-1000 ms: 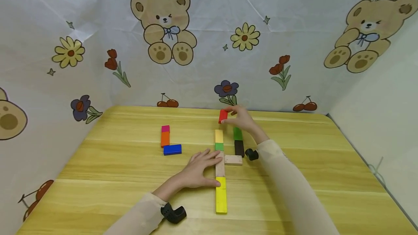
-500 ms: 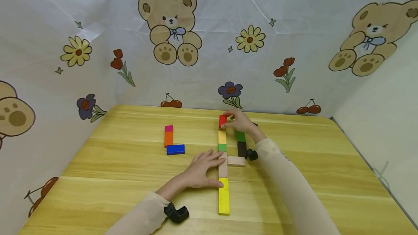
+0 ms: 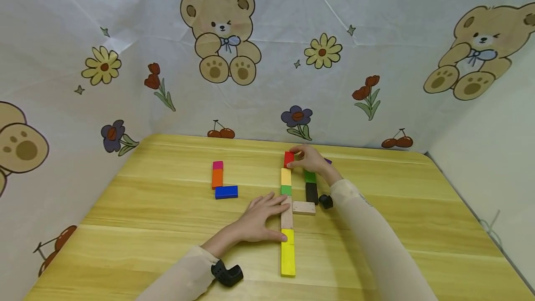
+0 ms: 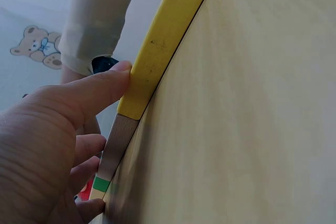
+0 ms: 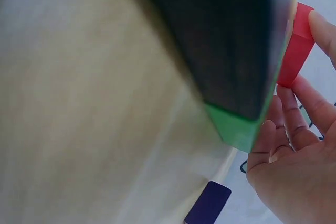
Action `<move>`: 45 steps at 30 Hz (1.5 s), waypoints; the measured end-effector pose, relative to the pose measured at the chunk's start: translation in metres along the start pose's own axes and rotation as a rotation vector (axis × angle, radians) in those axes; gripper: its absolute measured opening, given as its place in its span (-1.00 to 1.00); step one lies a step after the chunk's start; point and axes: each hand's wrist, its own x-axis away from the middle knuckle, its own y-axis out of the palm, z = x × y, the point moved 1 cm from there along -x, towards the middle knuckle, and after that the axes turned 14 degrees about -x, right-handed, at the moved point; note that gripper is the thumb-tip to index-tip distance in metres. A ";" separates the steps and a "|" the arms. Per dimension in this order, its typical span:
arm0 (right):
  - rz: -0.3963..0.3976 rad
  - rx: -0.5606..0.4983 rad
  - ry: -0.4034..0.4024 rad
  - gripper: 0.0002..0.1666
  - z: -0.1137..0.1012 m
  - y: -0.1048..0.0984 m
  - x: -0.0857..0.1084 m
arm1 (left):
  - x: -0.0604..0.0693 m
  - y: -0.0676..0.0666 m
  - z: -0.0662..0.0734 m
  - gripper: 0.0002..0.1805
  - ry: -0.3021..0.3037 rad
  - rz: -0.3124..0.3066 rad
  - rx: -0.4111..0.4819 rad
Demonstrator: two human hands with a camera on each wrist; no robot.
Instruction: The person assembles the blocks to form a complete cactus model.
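Between its thumb and fingers, my right hand [image 3: 311,160] pinches a red block [image 3: 289,158] at the far end of a row of blocks. The red block's near end is close to a pale yellow block [image 3: 286,176]; whether they touch I cannot tell. Toward me follow a small green block [image 3: 286,190], a bare wooden piece [image 3: 286,219] and a bright yellow piece [image 3: 288,259]. Spread along the row's left side, my left hand [image 3: 261,222] touches it. In the left wrist view its thumb [image 4: 107,85] lies against the yellow piece.
A bare wooden block [image 3: 304,207] lies crosswise right of the row. Behind it are a black block [image 3: 311,193], a dark green block [image 3: 310,177] and a partly hidden purple block [image 3: 328,161]. Leftward lie blue [image 3: 226,192], orange [image 3: 217,179] and magenta [image 3: 218,165] blocks.
My right hand has brought the red block toward me, up to the row's far end. My left hand has stayed by the row. The head view has shifted slightly.
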 end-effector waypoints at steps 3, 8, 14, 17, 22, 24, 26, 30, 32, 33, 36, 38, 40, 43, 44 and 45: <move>-0.006 0.001 -0.003 -0.29 0.002 0.002 0.001 | 0.000 0.000 0.001 -0.12 -0.005 -0.003 0.003; -0.011 0.001 -0.004 -0.30 0.001 0.003 0.003 | 0.000 0.000 0.002 -0.12 -0.013 -0.007 0.000; -0.022 0.003 -0.002 -0.32 0.001 0.004 0.004 | 0.000 0.001 0.000 -0.12 -0.005 -0.004 -0.015; -0.026 -0.006 0.005 -0.31 0.001 0.004 0.003 | -0.001 0.000 0.000 -0.12 -0.007 -0.007 -0.014; -0.037 -0.027 0.021 -0.29 0.001 0.004 0.001 | -0.001 0.000 0.001 -0.11 -0.012 -0.009 -0.018; -0.043 -0.029 0.025 -0.29 0.002 0.005 0.000 | -0.001 0.000 0.001 -0.11 -0.014 -0.011 -0.017; -0.048 -0.029 0.028 -0.29 0.003 0.004 0.000 | -0.001 0.000 0.001 -0.11 -0.015 -0.014 -0.014; -0.056 -0.024 0.013 -0.33 0.004 0.004 -0.001 | -0.001 0.001 0.000 -0.11 -0.016 -0.013 -0.012; -0.057 -0.020 0.004 -0.36 0.005 0.004 -0.001 | -0.001 0.001 -0.001 -0.11 -0.015 -0.011 -0.010; -0.058 -0.019 0.000 -0.37 0.005 0.004 -0.001 | -0.001 0.002 -0.001 -0.11 -0.014 -0.010 -0.010; -0.058 -0.015 -0.002 -0.39 0.005 0.004 -0.002 | -0.001 0.002 -0.001 -0.11 -0.012 -0.009 -0.012; -0.061 -0.006 -0.011 -0.39 0.005 0.004 -0.002 | -0.001 0.002 -0.001 -0.11 -0.011 -0.009 -0.014; -0.062 0.003 -0.018 -0.39 0.005 0.005 -0.001 | 0.000 0.001 -0.001 -0.11 -0.010 -0.010 -0.013; -0.067 0.009 -0.032 -0.38 0.003 0.005 -0.001 | 0.000 0.000 0.000 -0.11 -0.011 -0.012 -0.013; -0.068 0.007 -0.030 -0.38 0.003 0.005 -0.001 | 0.000 0.000 0.001 -0.11 -0.012 -0.013 -0.013; -0.069 0.004 -0.028 -0.38 0.003 0.005 -0.001 | 0.000 0.000 0.001 -0.11 -0.013 -0.014 -0.011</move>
